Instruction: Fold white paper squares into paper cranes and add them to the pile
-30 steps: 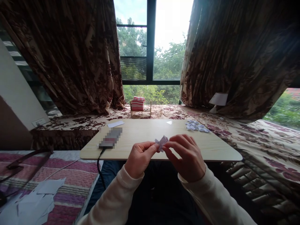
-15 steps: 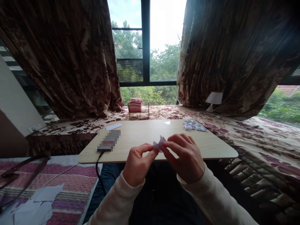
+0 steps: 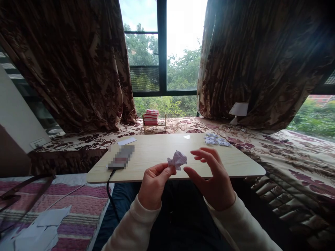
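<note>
Heavy brown floral curtains (image 3: 78, 69) frame a window onto green trees, and a pale wooden lap table (image 3: 235, 164) stands over the person's knees.

The left hand (image 3: 153, 186) pinches a small folded paper piece (image 3: 177, 160), lilac with a fine print, between thumb and forefinger at its lower edge, and holds it up just above the near edge of the table. The right hand (image 3: 214, 177) is open with its fingers spread. It is just beside the paper and does not touch it.

To my eye the paper is held up for a look at its shape. A light pinch at one corner seems best, so the creases are not crushed. The right fingertips would do well to meet only the flaps that need tidying.

Few containers show. A small wooden rack (image 3: 155, 124) on the patterned window seat holds a stack of red-and-white striped material (image 3: 151, 116); what it is I cannot tell. Everything else lies loose: a heap of similar folded papers (image 3: 216, 140) at the far right of the table, a white slip (image 3: 127, 141), a dark flat device (image 3: 121, 157) with a cable, and paper offcuts (image 3: 39, 230) on the striped bedcover at the lower left.
</note>
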The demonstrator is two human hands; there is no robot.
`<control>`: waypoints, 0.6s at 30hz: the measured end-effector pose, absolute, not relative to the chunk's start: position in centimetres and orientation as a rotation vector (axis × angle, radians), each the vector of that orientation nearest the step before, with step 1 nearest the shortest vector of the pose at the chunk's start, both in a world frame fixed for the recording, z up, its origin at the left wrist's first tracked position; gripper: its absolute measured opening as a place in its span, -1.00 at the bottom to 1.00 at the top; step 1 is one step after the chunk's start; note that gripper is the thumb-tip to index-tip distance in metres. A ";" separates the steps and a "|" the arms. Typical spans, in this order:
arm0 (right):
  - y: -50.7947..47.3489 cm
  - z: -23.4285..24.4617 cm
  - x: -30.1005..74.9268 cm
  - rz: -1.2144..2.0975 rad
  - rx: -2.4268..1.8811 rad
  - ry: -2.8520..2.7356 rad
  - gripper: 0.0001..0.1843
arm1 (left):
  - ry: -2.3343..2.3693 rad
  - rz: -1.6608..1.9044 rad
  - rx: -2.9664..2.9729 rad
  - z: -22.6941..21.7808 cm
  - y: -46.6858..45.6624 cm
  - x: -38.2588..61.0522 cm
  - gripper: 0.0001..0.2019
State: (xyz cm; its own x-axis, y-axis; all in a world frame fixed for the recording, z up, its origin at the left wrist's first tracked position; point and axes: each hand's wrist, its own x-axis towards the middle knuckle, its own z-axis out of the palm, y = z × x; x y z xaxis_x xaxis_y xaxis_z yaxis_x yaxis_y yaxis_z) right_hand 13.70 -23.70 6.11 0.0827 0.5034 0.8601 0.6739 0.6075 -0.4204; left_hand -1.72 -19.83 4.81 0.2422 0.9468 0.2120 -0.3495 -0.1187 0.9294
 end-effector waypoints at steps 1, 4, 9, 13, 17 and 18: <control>-23.6 6.2 13.5 -0.120 -1.027 -1.554 -0.61 | 0.665 1.256 1.194 4.8 -19.9 -1.7 -0.85; -23.8 6.4 13.3 -0.048 -1.043 -1.491 -0.74 | 0.655 1.257 1.163 4.8 -19.9 -1.5 -0.85; -24.7 6.0 13.1 0.048 -1.030 -1.501 -0.92 | 0.641 1.306 1.100 4.7 -20.2 -0.9 -0.87; -24.3 5.1 12.4 0.204 -1.038 -1.404 -0.88 | 0.682 1.322 1.143 4.6 -20.6 -0.5 -0.84; -23.4 4.6 12.1 0.417 -1.001 -1.260 -0.84 | 0.767 1.329 1.237 4.7 -20.9 -0.4 -0.82; -23.2 4.6 12.1 0.488 -0.990 -1.231 -0.83 | 0.780 1.330 1.246 4.7 -20.9 -0.4 -0.82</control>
